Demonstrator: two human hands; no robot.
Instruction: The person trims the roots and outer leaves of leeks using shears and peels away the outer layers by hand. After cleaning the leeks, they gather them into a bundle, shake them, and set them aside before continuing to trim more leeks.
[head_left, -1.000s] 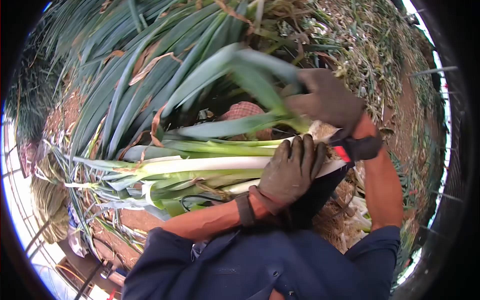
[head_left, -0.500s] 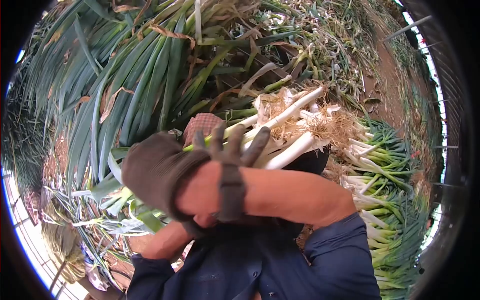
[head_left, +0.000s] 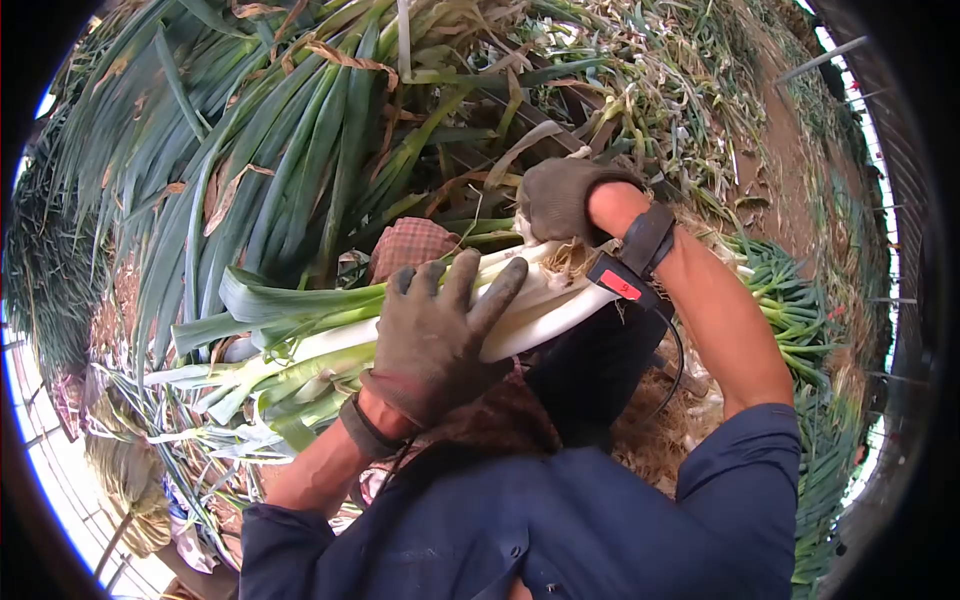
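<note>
Leeks point(head_left: 340, 342): lying beneath both hands; probably handling light, firm, slightly slippery
Leaves point(head_left: 300, 302): likely bending, tearing easily
Hold: favouring white shanks point(head_left: 550, 325)
Left hand point(head_left: 430, 335): spreading across stalks
Right hand point(head_left: 562, 200): covering root end; pinch unclear

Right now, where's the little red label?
In the head view, right of centre: the red label sits on the black box at the right wrist, beside the gloved right hand and the leeks.
</note>
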